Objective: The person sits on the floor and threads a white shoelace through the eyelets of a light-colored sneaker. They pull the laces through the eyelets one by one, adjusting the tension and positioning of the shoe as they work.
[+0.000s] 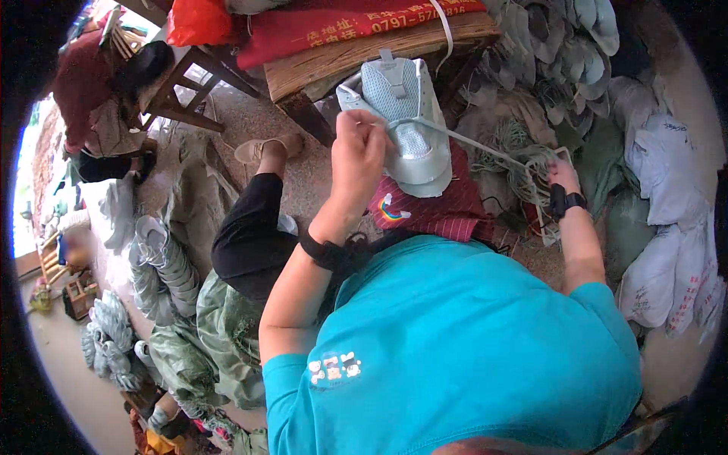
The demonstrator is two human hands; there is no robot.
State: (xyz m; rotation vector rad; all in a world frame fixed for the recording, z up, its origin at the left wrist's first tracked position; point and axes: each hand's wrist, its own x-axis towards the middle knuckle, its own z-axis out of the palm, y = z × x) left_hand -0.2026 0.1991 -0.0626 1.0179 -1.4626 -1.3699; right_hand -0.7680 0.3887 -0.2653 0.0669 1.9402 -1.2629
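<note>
A pale grey mesh shoe upper rests in front of me, its toe towards my body, over a dark red striped cloth. My left hand is pinched at the upper's left side, on a light shoelace. That lace crosses the upper and runs right to a tangled bundle of laces. At the bundle's right edge, my right hand has its fingers curled round some strands. Its fingertips are partly hidden among them.
A wooden bench bearing a red printed bag stands just beyond the upper. Grey shoe parts hang at the far right, above stuffed white sacks. Stacked uppers and green sacks lie left. Another person sits far left.
</note>
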